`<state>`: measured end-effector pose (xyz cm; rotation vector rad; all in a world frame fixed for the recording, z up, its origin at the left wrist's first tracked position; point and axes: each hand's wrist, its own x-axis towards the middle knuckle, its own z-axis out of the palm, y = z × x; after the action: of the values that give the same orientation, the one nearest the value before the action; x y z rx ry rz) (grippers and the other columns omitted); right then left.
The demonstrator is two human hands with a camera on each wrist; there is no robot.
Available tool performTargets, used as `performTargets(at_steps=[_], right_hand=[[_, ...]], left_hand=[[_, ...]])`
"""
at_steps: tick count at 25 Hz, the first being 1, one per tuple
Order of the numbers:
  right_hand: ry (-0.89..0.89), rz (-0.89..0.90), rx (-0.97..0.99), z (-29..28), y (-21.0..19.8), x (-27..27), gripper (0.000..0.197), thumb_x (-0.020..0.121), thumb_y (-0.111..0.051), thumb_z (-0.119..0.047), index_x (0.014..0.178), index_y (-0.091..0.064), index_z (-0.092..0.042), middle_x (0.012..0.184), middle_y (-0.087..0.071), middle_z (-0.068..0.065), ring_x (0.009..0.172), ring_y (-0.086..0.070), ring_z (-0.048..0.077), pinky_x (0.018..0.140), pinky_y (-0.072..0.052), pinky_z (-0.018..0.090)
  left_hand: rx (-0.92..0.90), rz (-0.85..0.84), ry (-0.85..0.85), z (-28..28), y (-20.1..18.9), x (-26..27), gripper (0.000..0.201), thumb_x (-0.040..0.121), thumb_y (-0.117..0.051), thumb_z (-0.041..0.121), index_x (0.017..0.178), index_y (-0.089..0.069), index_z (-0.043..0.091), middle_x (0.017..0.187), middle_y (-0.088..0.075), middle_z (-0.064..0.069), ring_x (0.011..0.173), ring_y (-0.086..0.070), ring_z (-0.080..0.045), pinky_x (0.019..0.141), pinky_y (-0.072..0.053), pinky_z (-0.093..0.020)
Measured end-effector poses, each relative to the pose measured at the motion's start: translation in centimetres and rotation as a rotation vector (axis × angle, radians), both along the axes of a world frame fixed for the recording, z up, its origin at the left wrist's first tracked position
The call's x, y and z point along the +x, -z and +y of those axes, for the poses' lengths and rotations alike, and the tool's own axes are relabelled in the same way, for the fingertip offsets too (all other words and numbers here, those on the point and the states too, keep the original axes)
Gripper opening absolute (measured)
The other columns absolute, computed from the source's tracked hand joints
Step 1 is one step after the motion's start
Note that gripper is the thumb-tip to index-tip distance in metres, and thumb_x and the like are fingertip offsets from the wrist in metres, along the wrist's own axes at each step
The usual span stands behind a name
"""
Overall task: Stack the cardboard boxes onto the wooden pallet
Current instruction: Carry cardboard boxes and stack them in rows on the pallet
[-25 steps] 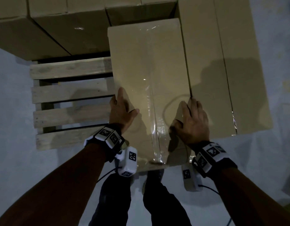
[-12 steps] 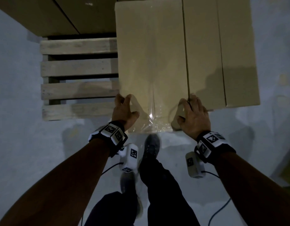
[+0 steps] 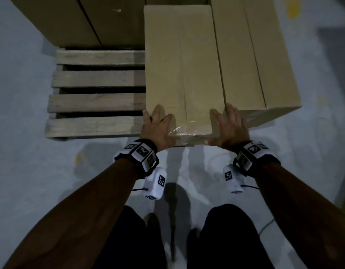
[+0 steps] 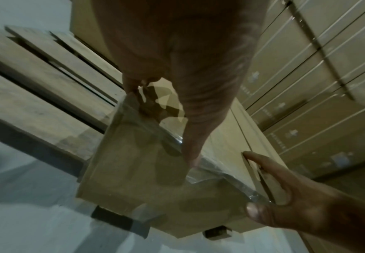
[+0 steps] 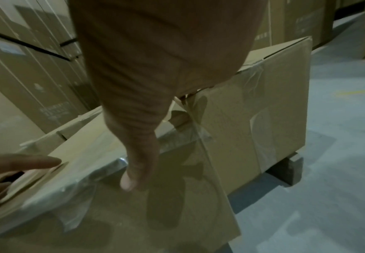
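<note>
Head view: the box [image 3: 183, 70] is lying on the pallet [image 3: 96, 101], at 3 o'clock of the bare slats, touching a second box [image 3: 251, 61] at its own 3 o'clock. The left hand [image 3: 157, 127] and right hand [image 3: 228, 127] are resting at the box's near corners at 6 o'clock, fingers straight and spread, gripping nothing. More boxes [image 3: 74, 20] are standing at 12 o'clock.

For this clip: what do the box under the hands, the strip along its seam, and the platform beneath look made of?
Box: plain brown cardboard, matte, with folded flap edges. Seam strip: apparently clear plastic packing tape, glossy and wrinkled where it wraps the near edge. Pallet: unfinished pale wood, with visible grain and gaps between slats. Both hands, left and right, rest on the box's near end.
</note>
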<state>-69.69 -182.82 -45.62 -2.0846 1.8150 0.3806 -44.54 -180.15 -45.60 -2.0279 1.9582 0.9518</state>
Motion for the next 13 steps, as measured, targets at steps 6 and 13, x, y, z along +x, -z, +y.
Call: performTargets(at_steps=[6,13], right_hand=[[0.004,-0.03,-0.146,0.1,2.0,0.1,0.103,0.074,-0.06,-0.08,0.155,-0.011,-0.039,0.164,0.001,0.016,0.151,0.0,0.037,0.12,-0.01,0.055],[-0.059,-0.056,-0.269,0.1,3.5,-0.8,0.096,0.078,-0.053,-0.081,0.155,-0.011,-0.042,0.163,-0.007,0.015,0.149,-0.009,0.038,0.117,-0.018,0.054]], left_hand=[[-0.165,-0.13,-0.022,0.5,1.0,-1.9,0.088,0.08,-0.069,0.06,0.15,-0.024,0.034,0.162,-0.011,-0.002,0.142,-0.006,-0.053,0.109,-0.034,-0.061],[-0.338,-0.221,-0.02,1.6,2.5,-2.4,0.091,0.081,-0.055,0.076,0.154,-0.02,0.034,0.163,-0.014,-0.002,0.144,-0.004,-0.054,0.113,-0.029,-0.062]])
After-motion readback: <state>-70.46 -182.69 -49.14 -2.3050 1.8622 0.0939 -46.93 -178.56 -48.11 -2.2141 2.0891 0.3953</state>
